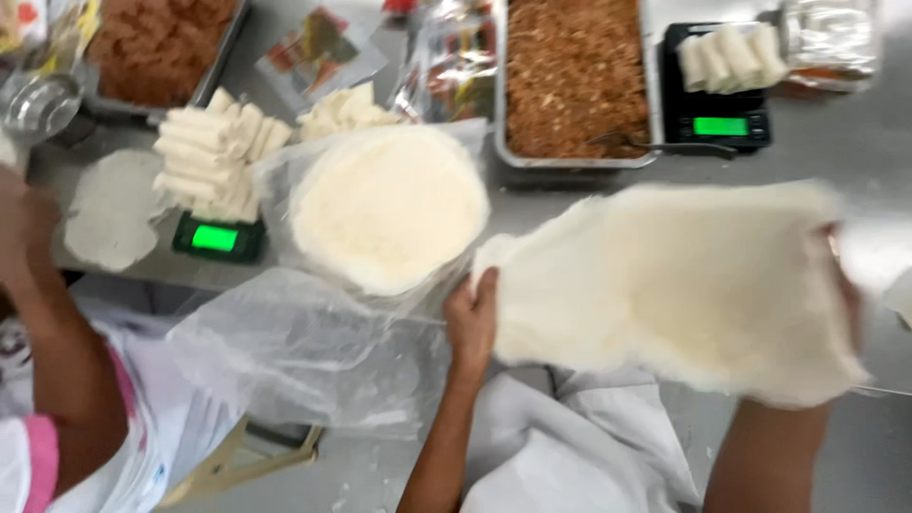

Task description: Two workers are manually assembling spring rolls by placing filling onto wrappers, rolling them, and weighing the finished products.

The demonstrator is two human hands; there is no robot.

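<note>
**Pale wrapper sheet stretched between two hands**

Pale and thin, the wrapper sheet [665,285] hangs in the air between both hands, above the edge of the steel table [836,152] and in front of the white apron [579,446]. Its long axis runs left to right across the view, slightly lower at the right end. The left hand [472,318] closes on the sheet's left edge, fingers curled over it and the forearm rising from below. The right hand [841,285] is mostly hidden behind the sheet's right end; it seems to pinch that edge, though the blur keeps its fingers from being read clearly. Both hands lie at the sheet's ends, so neither is nearer.

Just left of the left hand sits a round stack of wrappers [389,209] in a clear plastic bag [294,351]. Behind it lie rolled pieces [214,152] on a scale [217,237], and a tray of brown filling [575,76]. Another person's arm [57,351] shows at far left.
</note>
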